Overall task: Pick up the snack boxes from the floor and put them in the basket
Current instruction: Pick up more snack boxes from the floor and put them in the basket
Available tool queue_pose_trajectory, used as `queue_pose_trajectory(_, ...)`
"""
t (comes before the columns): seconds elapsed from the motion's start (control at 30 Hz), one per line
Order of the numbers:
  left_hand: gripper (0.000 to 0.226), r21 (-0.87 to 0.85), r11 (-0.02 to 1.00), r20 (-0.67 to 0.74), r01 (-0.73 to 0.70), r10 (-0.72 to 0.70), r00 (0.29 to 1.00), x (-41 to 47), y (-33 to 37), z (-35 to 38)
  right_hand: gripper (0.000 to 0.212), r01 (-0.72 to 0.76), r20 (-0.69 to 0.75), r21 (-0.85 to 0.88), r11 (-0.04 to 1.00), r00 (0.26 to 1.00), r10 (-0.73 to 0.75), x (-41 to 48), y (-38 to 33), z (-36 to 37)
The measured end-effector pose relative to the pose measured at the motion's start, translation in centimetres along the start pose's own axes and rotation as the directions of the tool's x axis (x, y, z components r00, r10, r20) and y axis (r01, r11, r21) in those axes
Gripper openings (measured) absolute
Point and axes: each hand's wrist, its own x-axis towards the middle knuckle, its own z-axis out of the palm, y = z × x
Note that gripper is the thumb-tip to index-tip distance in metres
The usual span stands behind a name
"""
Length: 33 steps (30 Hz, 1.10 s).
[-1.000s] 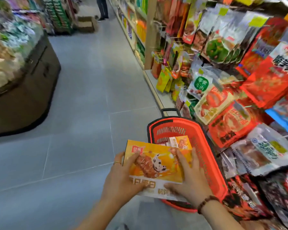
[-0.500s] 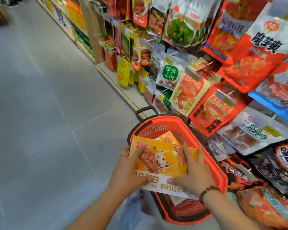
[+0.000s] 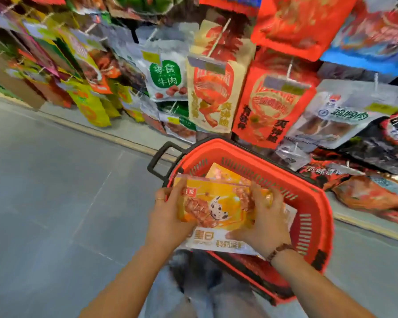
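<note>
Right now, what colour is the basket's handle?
Black handle on a red basket; the head view shows it.

Floor (image 3: 55, 191) open left — hanging packets (image 3: 274, 106) crowd right

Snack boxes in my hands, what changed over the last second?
The snack boxes moved slightly further over the red basket, carried by the left hand and right hand. Nothing was let go. Both hands still grip the stack; the red basket stays put.
</note>
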Motion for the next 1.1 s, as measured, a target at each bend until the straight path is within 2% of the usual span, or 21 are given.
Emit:
queue_pose_trajectory(0.1, 0.101, -0.069, 0.998, 0.062, -0.015, 0.019, 0.998, 4.0, -2.1, 2.9, 0.124, -0.08, -0.108, 0.087, 0.993, 0.99, 0.089, 2.1, 1.4, 3.8)
queue_pose_trajectory(0.23, 0.072, -0.282, 0.959, 0.109, -0.007, 0.039, 0.993, 8.6, -4.9, 7.2, 0.103, -0.156, -0.245, 0.181, 0.971, 0.949, 0.198, 5.0, 3.2, 9.1)
queue_pose_trajectory(0.33, 0.058, -0.274, 0.961, 0.136, -0.031, 0.071, 0.988, 12.0, -7.3, 9.9, 0.093, -0.22, -0.309, 0.252, 0.942, 0.905, 0.294, 6.9, 3.8, 12.5)
queue_pose_trajectory(0.43, 0.053, -0.293, 0.956, 0.184, -0.008, 0.065, 0.981, 14.7, -8.9, 12.3, 0.078, -0.274, -0.289, 0.336, 0.901, 0.88, 0.376, 8.3, 4.1, 14.7)
queue_pose_trajectory(0.5, 0.048, -0.193, 0.98, 0.173, -0.04, 0.074, 0.982, 16.2, -9.7, 13.4, 0.065, -0.31, -0.271, 0.414, 0.856, 0.856, 0.441, 8.9, 4.4, 15.6)
queue_pose_trajectory(0.63, 0.055, -0.15, 0.989, 0.281, -0.016, 0.058, 0.958, 18.4, -12.1, 14.9, 0.044, -0.381, -0.28, 0.455, 0.805, 0.797, 0.536, 9.6, 5.7, 18.3)
queue_pose_trajectory(0.7, 0.061, -0.091, 0.995, 0.369, -0.04, 0.071, 0.927, 18.4, -13.7, 15.5, 0.043, -0.416, -0.25, 0.424, 0.804, 0.8, 0.546, 9.7, 6.5, 19.4)
queue_pose_trajectory(0.8, 0.077, 0.011, 0.997, 0.495, -0.079, 0.063, 0.866, 17.8, -15.8, 16.2, 0.059, -0.425, -0.18, 0.397, 0.814, 0.833, 0.523, 10.1, 7.2, 20.3)
queue_pose_trajectory(0.93, 0.093, 0.091, 0.99, 0.574, -0.105, 0.034, 0.818, 17.7, -17.8, 17.5, 0.063, -0.436, -0.077, 0.351, 0.829, 0.869, 0.489, 10.5, 7.5, 22.3)
queue_pose_trajectory(1.1, 0.09, 0.124, 0.981, 0.627, -0.152, 0.042, 0.778, 17.2, -17.7, 18.9, 0.061, -0.486, -0.013, 0.304, 0.819, 0.858, 0.514, 10.5, 9.8, 24.4)
